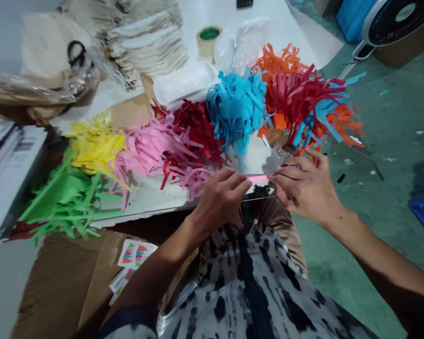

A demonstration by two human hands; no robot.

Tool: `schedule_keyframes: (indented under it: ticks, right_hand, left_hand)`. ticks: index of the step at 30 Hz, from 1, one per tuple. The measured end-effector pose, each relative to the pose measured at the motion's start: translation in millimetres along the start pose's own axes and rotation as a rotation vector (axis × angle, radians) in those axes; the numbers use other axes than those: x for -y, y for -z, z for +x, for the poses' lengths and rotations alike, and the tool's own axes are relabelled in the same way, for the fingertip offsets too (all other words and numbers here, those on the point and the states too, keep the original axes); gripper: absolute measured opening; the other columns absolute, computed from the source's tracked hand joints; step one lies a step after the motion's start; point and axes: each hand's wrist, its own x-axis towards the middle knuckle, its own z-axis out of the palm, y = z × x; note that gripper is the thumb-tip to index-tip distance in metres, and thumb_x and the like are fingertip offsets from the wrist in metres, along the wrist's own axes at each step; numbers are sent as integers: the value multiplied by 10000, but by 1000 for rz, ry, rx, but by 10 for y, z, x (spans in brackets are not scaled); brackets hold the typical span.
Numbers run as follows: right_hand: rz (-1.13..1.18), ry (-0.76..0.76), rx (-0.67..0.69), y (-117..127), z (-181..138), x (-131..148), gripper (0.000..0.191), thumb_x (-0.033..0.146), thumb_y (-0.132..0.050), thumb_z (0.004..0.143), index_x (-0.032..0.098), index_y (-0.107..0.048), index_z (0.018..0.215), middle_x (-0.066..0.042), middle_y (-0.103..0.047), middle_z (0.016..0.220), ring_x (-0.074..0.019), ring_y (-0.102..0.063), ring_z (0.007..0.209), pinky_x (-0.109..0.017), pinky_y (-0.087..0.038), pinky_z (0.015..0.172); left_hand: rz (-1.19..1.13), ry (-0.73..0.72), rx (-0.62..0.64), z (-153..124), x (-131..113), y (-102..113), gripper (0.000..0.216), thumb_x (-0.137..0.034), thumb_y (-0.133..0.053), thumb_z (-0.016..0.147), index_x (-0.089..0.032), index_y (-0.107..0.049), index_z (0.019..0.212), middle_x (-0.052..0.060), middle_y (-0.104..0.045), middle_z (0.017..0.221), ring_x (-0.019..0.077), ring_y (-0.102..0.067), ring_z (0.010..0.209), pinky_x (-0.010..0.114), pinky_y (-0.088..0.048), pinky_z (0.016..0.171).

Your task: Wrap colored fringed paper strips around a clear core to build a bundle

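Observation:
A short pink paper strip (258, 178) is stretched between my two hands at the table's front edge. My left hand (223, 194) pinches its left end, and my right hand (302, 181) pinches the right end with the little finger raised. Just beyond lie heaps of cut tissue strips: a pink bunch (151, 141), a dark red bunch (199, 127), a blue bunch (238, 106) and a crimson bunch (297, 96) with orange strips (282, 59) around it. To the left are a yellow bunch (95, 143) and a green bunch (69, 197).
A white tray (185, 84), a tape roll (208, 40) and stacked cream bundles (144, 42) stand farther back on the table. Black scissors (77, 52) lie at the back left. Below the edge is a cardboard box (67, 282) with printed cards (136, 254). A fan (403, 19) stands at the right.

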Motion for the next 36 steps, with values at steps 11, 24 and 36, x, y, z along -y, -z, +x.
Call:
schedule_keyframes:
  ticks: [11,24,36]
  right_hand:
    - [66,-23,84,-99,111,-25,213,333,-559,1068,272,-764,1058,-21,-791,1045,-265,-659,1087,-586,-256,1221]
    - [-72,-117,177,-157,208,-23,353,370,-413,1105,221,-660,903,-84,-666,869,-288,-592,975,-566,-321,1105]
    - [-158,-41,306,-112,380,-86,313,365,-471,1052,193,-644,857,-103,-670,842,-286,-553,908,-583,-341,1043]
  left_hand:
    - [-2,55,67,147,30,-264,144,-195,-519,1070,-161,-648,1017,78,-686,990,236,-596,941,370,-500,832]
    - [109,189,56,116,133,-210,162,-327,-612,1043,-191,-659,969,70,-694,966,264,-565,915,408,-399,766]
    - [-75,378,133,177,201,-73,138,-323,-696,976,-218,-677,890,43,-703,1017,262,-575,998,402,-386,800]
